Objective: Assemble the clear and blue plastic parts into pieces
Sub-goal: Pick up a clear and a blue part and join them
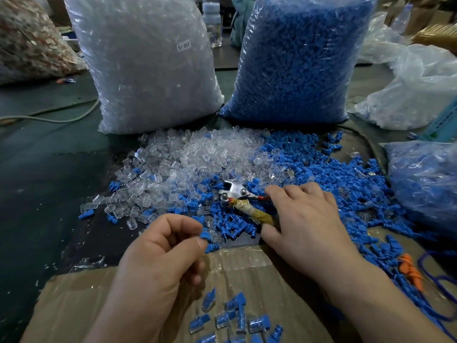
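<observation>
A heap of clear plastic caps (188, 159) lies mid-table, and loose blue plugs (329, 169) spread to its right. My left hand (163, 258) pinches one blue plug (204, 235) between thumb and forefinger. My right hand (306, 224) reaches over the blue plugs and grips the tape-wrapped handle of a metal hand tool (237, 194), whose silver head points left. Several joined clear-and-blue pieces (232, 318) lie on the cardboard (247, 266) close to me.
A big bag of clear caps (148, 63) and a big bag of blue plugs (304, 58) stand behind the heaps. Another bag of parts (425, 184) sits at the right. An orange piece (410, 271) and blue cord (442, 280) lie lower right. A cable (49, 118) runs at the left.
</observation>
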Action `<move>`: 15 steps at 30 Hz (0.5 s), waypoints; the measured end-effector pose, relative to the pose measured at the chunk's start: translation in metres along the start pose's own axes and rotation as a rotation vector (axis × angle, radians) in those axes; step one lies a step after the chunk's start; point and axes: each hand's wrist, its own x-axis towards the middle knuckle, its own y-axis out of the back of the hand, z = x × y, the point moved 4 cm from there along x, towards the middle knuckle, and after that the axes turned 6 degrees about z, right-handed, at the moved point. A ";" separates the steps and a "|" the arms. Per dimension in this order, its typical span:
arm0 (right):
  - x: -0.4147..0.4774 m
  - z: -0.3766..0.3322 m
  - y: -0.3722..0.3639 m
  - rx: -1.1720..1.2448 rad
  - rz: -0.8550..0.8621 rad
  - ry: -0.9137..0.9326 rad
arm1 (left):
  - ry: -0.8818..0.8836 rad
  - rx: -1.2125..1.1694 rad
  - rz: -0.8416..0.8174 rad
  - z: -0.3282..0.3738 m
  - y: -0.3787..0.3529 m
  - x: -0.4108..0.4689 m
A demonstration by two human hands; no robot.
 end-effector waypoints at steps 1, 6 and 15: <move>0.001 0.000 0.001 0.018 0.011 -0.012 | 0.003 -0.012 0.004 0.000 0.000 0.000; -0.001 0.003 0.012 0.239 0.135 -0.032 | 0.010 -0.073 0.033 0.002 0.001 0.001; -0.023 -0.013 0.030 0.423 0.137 0.213 | -0.068 -0.154 0.083 0.004 0.011 0.006</move>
